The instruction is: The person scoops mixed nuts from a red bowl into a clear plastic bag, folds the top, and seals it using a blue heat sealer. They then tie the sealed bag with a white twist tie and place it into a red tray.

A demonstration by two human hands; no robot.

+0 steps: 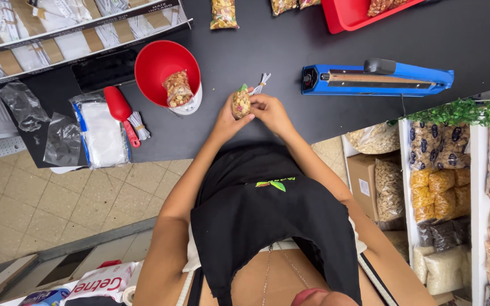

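Note:
Over the near edge of a black counter [267,51], both my hands hold a small clear bag of mixed nuts [240,103]. My left hand [226,118] wraps the bag's body from the left. My right hand [270,109] pinches the bag's top, where a white twist tie [261,84] sticks out. Just to the left stands a red bowl [160,65] on a white scale, and a second filled nut bag [177,88] lies inside it.
A blue heat sealer [376,79] lies to the right on the counter. A red scoop [120,107], a stack of clear bags [103,135] and loose ties lie to the left. A red tray [350,14] and more nut bags sit at the back. Shelves of packed goods [455,192] stand on the right.

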